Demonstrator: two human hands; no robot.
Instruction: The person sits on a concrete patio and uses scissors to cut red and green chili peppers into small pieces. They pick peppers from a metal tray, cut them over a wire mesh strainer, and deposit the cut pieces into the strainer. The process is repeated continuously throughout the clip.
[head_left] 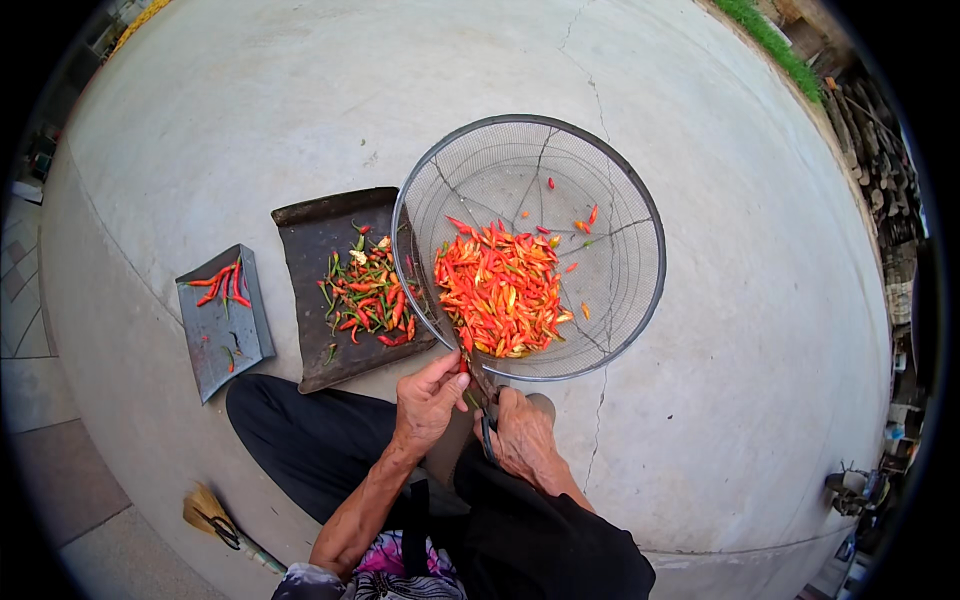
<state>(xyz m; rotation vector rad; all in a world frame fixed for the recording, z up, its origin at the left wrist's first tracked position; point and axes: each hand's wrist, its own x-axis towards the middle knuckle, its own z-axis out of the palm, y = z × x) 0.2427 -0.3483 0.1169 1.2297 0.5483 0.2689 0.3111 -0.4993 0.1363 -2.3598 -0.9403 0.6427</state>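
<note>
My left hand pinches a red chili beside the dark, worn blades of scissors. My right hand is closed on the scissors' handles. Both hands are at the near rim of a round wire-mesh basket, which holds a heap of cut red and orange chilies. Left of it lies a dark metal tray with stemmed red and green chilies. Farther left, a smaller grey tray holds several long red chilies.
My bent legs are below the trays on cracked concrete. A straw broom lies at the lower left. Stacked dark tiles or wood line the right edge, with a grass strip at the upper right.
</note>
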